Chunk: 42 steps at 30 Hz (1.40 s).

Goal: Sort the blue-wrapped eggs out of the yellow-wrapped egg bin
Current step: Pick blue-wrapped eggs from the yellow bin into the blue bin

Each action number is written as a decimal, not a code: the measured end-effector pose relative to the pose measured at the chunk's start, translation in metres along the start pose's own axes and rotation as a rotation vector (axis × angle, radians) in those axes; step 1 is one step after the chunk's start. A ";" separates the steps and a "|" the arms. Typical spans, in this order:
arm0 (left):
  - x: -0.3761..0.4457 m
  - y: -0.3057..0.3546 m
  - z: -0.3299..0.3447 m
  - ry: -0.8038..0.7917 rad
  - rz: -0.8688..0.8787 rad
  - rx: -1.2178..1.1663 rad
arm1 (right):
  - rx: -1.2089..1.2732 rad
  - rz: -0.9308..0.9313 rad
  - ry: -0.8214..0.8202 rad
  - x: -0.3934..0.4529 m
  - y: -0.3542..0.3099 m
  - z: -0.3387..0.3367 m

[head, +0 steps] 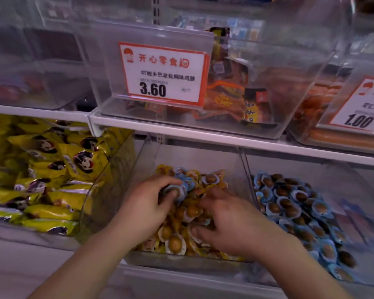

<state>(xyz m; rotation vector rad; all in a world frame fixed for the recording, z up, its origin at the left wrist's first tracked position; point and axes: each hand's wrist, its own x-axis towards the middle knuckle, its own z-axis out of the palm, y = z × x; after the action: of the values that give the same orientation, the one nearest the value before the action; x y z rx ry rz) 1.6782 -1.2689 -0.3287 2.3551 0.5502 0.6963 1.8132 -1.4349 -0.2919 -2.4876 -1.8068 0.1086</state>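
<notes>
Store shelving (203, 134) in two tiers fills the frame, its white shelf edge running from left centre to right centre. Upper tier: three clear bins show, the centre one (289, 87) holding orange snack packets and bearing a price card (162, 72) reading 3.60; a second card (363, 106), cut by the right edge, reads 1.00. Lower tier: three open-topped clear bins side by side. The left bin (108, 180) is heaped with yellow pouches (48, 175). The centre bin, the yellow-wrapped egg bin (143, 160), sits at lower centre, its clear walls touching the neighbours on both sides and its rear half bare, leaving room behind the pile. The right bin (249, 169) holds blue-wrapped eggs only (294, 203), too many to count. Yellow-wrapped eggs (175, 242) are round brown eggs in scalloped yellow-and-white wrap. At least three blue-wrapped eggs (187, 182) lie at the rear of the centre pile, pale blue rims round brown centres. Two bare hands reach into the centre bin. The left hand (147, 197) grasps one blue-wrapped egg (175, 193) between curled fingers and thumb. The right hand (231, 221) has fingers curled down into the yellow pile; whether it grasps anything cannot be told.
</notes>
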 end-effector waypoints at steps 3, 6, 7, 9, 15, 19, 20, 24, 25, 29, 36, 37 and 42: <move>-0.003 0.004 -0.001 0.104 -0.080 -0.157 | 0.021 0.050 -0.034 0.006 -0.002 0.003; -0.005 0.008 -0.003 0.155 -0.279 -0.398 | 0.153 0.090 0.063 0.008 0.002 -0.005; -0.005 0.008 -0.003 0.164 -0.341 -0.486 | 0.171 0.117 0.115 0.009 0.005 -0.009; -0.006 0.012 -0.003 0.165 -0.459 -0.676 | 0.184 0.135 0.259 0.011 0.009 -0.017; -0.004 0.013 0.000 0.167 -0.438 -0.552 | 0.103 0.106 -0.120 0.012 -0.002 -0.011; 0.009 0.010 0.005 0.140 -0.230 0.015 | 0.210 0.134 -0.063 0.016 -0.003 -0.001; 0.014 0.012 0.006 0.104 -0.199 0.157 | 0.228 0.148 -0.032 0.015 0.000 -0.001; 0.030 0.013 0.017 -0.111 -0.236 0.472 | 0.219 0.178 0.202 0.006 0.008 -0.004; 0.031 0.011 0.020 -0.142 -0.233 0.494 | 0.211 0.165 0.277 0.003 0.007 -0.005; 0.031 0.004 0.020 -0.176 -0.180 0.443 | 0.223 0.144 0.426 0.002 0.008 -0.006; 0.024 -0.011 0.021 0.080 -0.258 -0.093 | 0.347 0.242 0.342 0.032 0.015 -0.009; 0.024 -0.012 0.019 0.148 -0.307 -0.212 | 0.356 0.251 0.334 0.037 0.016 -0.008; 0.022 -0.010 0.015 0.253 -0.514 -0.658 | 0.397 0.209 0.326 0.066 0.007 0.001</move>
<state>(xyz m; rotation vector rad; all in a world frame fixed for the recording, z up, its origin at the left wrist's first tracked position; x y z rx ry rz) 1.7023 -1.2561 -0.3377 1.4481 0.8430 0.7819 1.8399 -1.3744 -0.2953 -2.2439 -1.2575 0.0596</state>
